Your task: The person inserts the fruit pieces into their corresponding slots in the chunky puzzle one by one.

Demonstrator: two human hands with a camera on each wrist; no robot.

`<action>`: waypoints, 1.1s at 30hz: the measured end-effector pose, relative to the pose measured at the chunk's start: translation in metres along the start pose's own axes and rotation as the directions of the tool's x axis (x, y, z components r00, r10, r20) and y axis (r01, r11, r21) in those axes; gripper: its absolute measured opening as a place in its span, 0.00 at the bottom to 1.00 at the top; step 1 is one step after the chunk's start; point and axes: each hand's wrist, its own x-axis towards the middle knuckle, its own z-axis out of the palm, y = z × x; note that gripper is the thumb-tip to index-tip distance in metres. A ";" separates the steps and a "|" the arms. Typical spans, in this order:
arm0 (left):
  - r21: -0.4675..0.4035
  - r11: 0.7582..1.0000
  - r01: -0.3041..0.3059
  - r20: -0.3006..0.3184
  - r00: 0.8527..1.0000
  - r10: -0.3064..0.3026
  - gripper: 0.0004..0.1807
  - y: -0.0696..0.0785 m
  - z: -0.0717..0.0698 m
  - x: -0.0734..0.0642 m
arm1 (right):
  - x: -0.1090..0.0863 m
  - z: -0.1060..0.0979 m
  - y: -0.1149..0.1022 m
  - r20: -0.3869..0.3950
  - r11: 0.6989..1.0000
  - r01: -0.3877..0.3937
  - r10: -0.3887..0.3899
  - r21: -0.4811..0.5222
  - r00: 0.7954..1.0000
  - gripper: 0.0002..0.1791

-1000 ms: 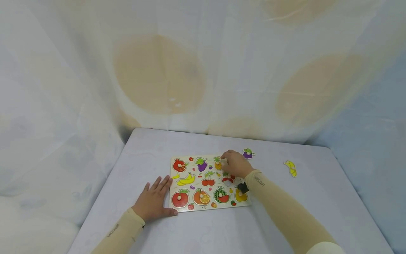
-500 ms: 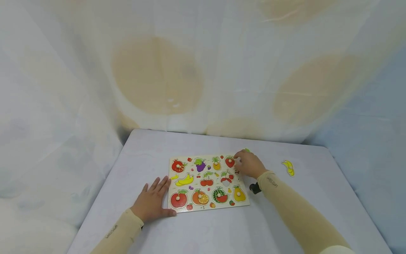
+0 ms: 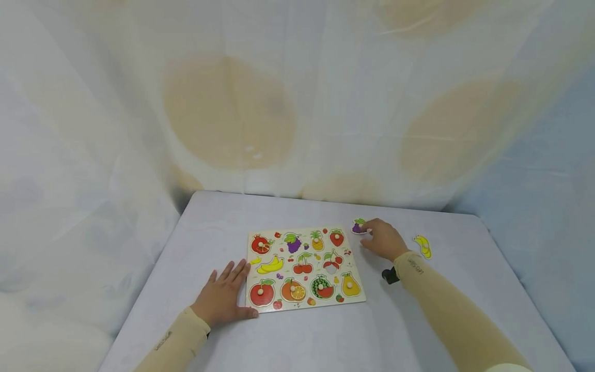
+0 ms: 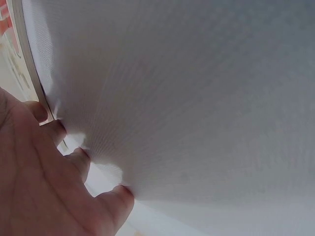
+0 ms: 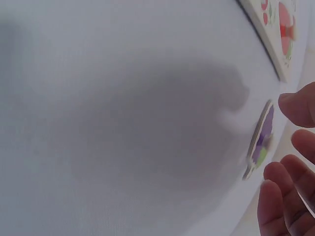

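In the head view a wooden fruit puzzle board (image 3: 279,307) lies flat on the table. My left hand (image 3: 223,297) rests spread at its left edge, fingertips and thumb along the rim. My right hand (image 3: 385,240) is over a loose purple grape puzzle piece (image 3: 358,227) just beyond the board's upper right corner. The right wrist view shows that grape piece (image 5: 263,132) on the cloth, its small knob between my thumb and fingers, which stand apart from it. A strawberry piece (image 3: 337,237) with a knob sits in the board's upper right corner.
A loose banana piece (image 3: 423,246) lies on the table to the right of my right hand. Other knobbed pieces, such as the pear (image 3: 350,285) and the apple (image 3: 262,293), sit in the board. Pale curtains (image 3: 325,103) hang behind the table.
My right hand has moved right, from the board's pineapple and strawberry area to the loose grape piece, uncovering the strawberry and pear. My left hand stays at the board's left edge.
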 end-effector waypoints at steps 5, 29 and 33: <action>-0.009 1.000 0.009 0.014 1.000 -0.009 0.66 0.001 -0.002 -0.002 | 0.005 0.002 0.007 -0.030 1.000 -0.030 0.030 -0.008 0.999 0.25; 0.006 1.000 0.003 -0.018 1.000 -0.003 0.67 -0.002 0.005 0.001 | 0.026 0.020 0.005 -0.067 0.997 -0.063 0.060 -0.042 0.996 0.32; 0.007 1.000 0.008 -0.018 1.000 -0.008 0.67 -0.001 0.005 0.001 | 0.027 0.021 0.003 -0.066 0.998 -0.047 0.045 -0.028 0.997 0.28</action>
